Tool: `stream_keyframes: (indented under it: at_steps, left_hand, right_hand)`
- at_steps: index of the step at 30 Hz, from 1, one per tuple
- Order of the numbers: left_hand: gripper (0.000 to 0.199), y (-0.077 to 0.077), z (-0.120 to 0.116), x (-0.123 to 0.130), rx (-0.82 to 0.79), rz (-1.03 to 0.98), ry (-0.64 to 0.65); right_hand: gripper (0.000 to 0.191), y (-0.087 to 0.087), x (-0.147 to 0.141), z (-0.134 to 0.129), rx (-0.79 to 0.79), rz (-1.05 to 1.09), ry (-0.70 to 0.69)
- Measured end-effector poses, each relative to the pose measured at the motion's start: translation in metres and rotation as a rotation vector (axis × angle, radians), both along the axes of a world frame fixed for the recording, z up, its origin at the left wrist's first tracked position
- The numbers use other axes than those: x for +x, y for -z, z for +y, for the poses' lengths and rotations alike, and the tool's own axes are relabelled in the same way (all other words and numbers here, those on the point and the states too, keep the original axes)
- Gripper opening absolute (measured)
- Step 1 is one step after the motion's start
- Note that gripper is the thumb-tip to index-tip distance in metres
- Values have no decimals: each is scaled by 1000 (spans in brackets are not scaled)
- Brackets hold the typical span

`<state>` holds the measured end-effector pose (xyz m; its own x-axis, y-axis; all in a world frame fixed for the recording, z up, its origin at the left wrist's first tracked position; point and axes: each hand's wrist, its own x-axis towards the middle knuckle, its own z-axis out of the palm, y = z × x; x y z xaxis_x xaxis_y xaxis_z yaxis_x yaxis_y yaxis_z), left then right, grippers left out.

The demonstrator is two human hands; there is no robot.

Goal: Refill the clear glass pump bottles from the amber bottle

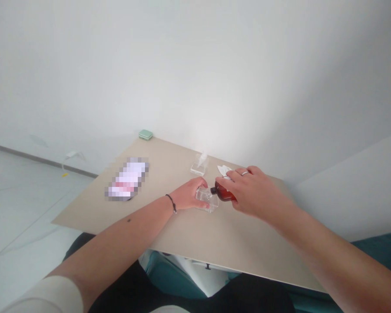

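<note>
A: While the amber bottle (223,194) tips sideways, what's each hand doing?
B: Right hand (256,191), fingers curled round the bottle, closed on it. Left hand (186,195), thumb and fingers parted to the width of a clear container (213,202), holding it.
A: Location?
B: Container on the bench (247,243), near mid-top; bottle's dark end at its upper side, can't tell if touching.
A: Surroundings?
B: Crumpled white piece (224,170) behind the bottle, second clear box (197,170) behind the container, pixelated phone (127,179) left, green case (145,134) far-left corner.
</note>
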<state>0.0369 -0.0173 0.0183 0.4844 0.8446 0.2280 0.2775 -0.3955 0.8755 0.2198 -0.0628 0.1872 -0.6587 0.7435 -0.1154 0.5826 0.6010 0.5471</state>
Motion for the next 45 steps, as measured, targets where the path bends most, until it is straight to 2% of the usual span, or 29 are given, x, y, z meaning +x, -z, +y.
stream_keyframes:
  at_steps: [18, 31, 41, 45]
  left_hand:
    - [62, 0, 0, -1, 0, 17, 2]
    - [62, 2, 0, -1, 0, 13, 0]
    - [61, 0, -1, -1, -8, 3, -3]
    - [64, 0, -1, -1, -22, 6, 16]
  right_hand:
    - [19, -4, -13, -2, 8, -14, -34]
    - [20, -2, -10, 0, 14, -3, -33]
    - [33, 4, 1, 0, -17, 48, 44]
    - [44, 9, 9, 0, -43, 79, 82]
